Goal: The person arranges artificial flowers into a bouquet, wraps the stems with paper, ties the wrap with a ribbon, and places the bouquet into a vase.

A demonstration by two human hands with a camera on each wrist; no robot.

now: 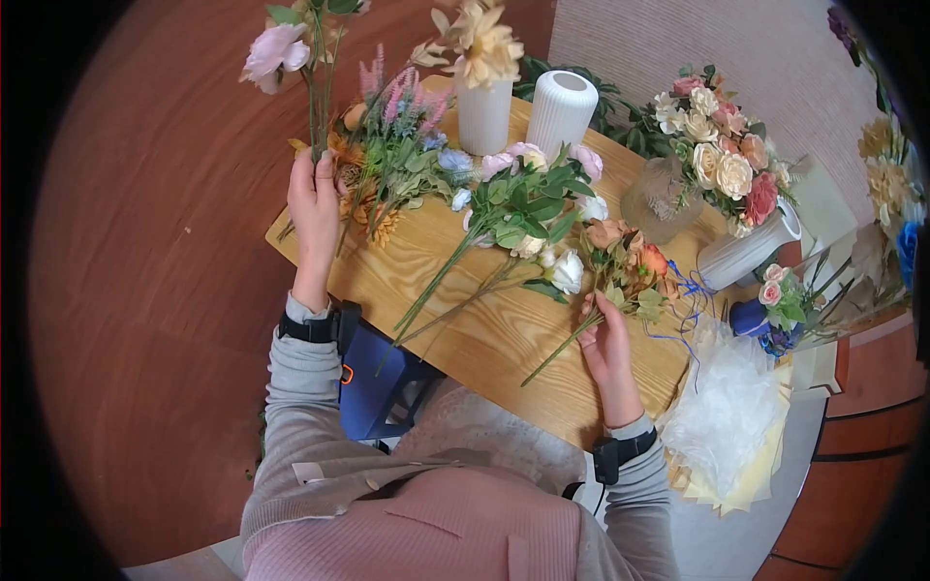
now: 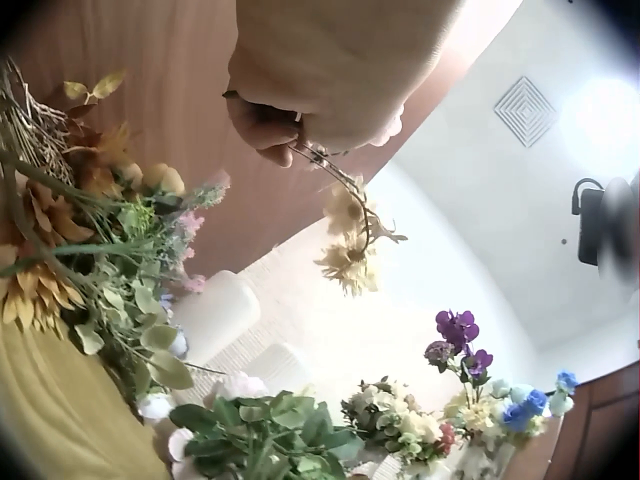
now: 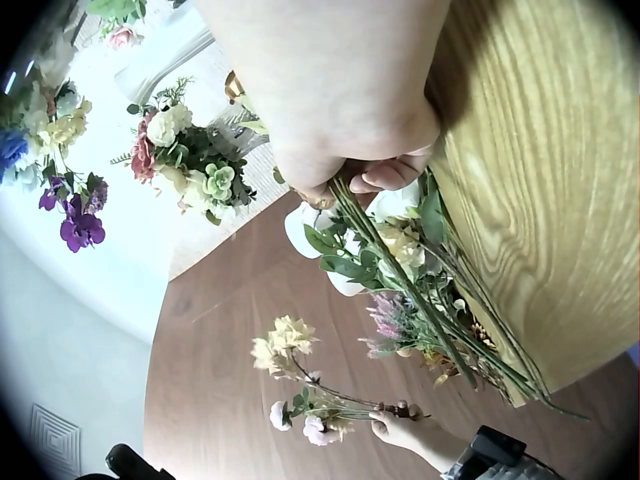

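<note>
My left hand (image 1: 316,208) is raised beyond the table's left edge and grips the stems of several artificial flowers. Among them are a pale pink bloom (image 1: 276,56) and a cream-yellow flower (image 1: 487,48), which leans right and overlaps a white vase in the head view. Low over the front of the table, my right hand (image 1: 609,347) pinches the stem of a spray of orange flowers (image 1: 647,259). A bunch with leafy green stems (image 1: 528,208) and white and pale pink blooms lies between the hands. Nearer the left hand lie pink lavender-like sprigs (image 1: 402,102) and orange-yellow flowers (image 1: 383,228).
Ribbed white vases (image 1: 562,102) stand at the table's back, another white vase (image 1: 751,250) lies tilted at right. A glass vase (image 1: 662,201) holds a rose bouquet (image 1: 727,145). White netting (image 1: 722,407) and blue ribbon (image 1: 690,290) lie right. A blue stool (image 1: 373,378) sits below the table (image 1: 465,339).
</note>
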